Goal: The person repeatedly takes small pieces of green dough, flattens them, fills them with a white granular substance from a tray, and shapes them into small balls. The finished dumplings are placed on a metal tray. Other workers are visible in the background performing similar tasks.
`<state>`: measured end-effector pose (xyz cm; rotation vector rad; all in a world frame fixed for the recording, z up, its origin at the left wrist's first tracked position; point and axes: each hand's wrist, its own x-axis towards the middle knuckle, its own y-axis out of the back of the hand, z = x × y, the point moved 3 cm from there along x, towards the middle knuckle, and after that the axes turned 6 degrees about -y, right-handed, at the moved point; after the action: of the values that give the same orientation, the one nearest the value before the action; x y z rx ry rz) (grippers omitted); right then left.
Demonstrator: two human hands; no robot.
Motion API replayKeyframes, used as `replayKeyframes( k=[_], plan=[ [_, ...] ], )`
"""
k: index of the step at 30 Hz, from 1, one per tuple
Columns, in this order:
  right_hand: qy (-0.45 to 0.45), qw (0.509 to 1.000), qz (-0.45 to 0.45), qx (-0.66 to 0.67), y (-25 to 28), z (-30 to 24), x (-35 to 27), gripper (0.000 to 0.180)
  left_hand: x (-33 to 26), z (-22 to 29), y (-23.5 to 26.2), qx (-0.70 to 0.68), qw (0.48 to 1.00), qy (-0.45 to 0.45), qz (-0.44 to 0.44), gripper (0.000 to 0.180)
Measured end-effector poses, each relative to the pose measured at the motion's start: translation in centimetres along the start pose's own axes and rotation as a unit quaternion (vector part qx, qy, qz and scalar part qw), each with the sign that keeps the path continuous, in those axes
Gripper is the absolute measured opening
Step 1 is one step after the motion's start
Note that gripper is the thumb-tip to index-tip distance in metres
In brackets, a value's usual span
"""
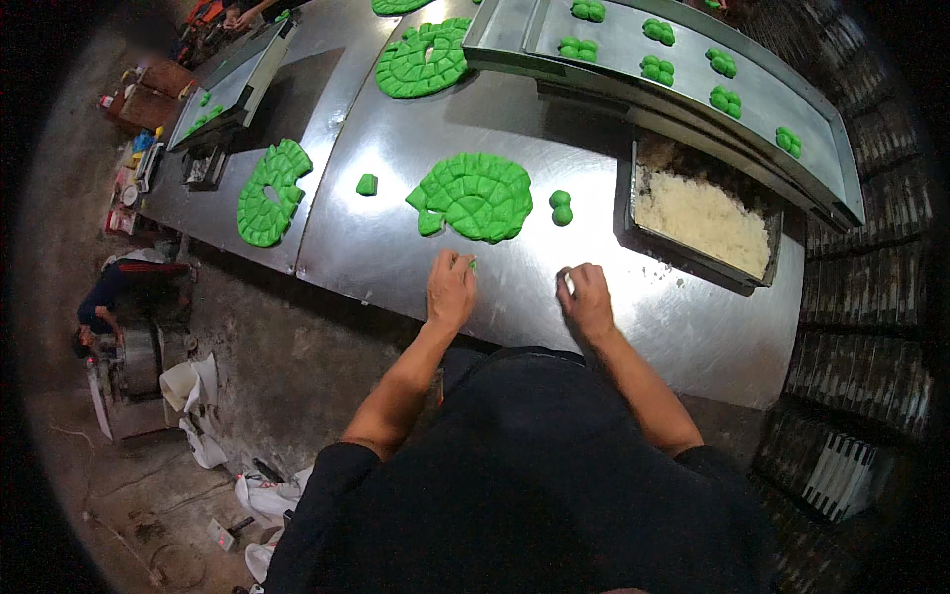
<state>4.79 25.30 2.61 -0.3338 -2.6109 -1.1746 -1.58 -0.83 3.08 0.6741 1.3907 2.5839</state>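
Looking down at a long steel table from my feed. Far left there's a scored green dough sheet with a bite out of it, then a lone cut dough cube. The left hand lies palm-down on the steel, fingers curled over a small green dough bit peeking out at the fingertips, so it's pressing or rolling that. The main scored dough slab sits straight ahead of that hand, just beyond the fingertips, long axis running side to side; left hand is the nearer one. Two rolled dough balls touch each other beside the slab. The right hand is clenched loosely; can't tell what's inside. Further right, a metal tray holds white shredded filling, and the long tray up top carries shaped green clusters.
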Motion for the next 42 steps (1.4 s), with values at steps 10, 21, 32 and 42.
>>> replayKeyframes(
  k=[10,21,32,42],
  plan=[
    [-0.283,0.954,-0.01,0.096,1.7,0.4,-1.6,0.018,-1.5,-0.4,0.3,0.001,1.0,-0.002,0.007,0.025],
    [-0.096,0.984,0.099,-0.112,-0.9,3.3,13.0,0.023,-1.3,-0.9,1.2,0.002,0.996,0.062,-0.062,0.027],
    [-0.078,0.893,0.325,0.3,15.7,-10.3,12.6,0.042,11.5,22.0,6.2,-0.668,0.738,0.096,-0.025,0.015],
    [-0.285,0.835,0.024,0.469,13.4,-3.3,5.5,0.032,10.8,20.4,-1.3,-0.651,0.663,0.353,-0.116,0.047]
  ],
)
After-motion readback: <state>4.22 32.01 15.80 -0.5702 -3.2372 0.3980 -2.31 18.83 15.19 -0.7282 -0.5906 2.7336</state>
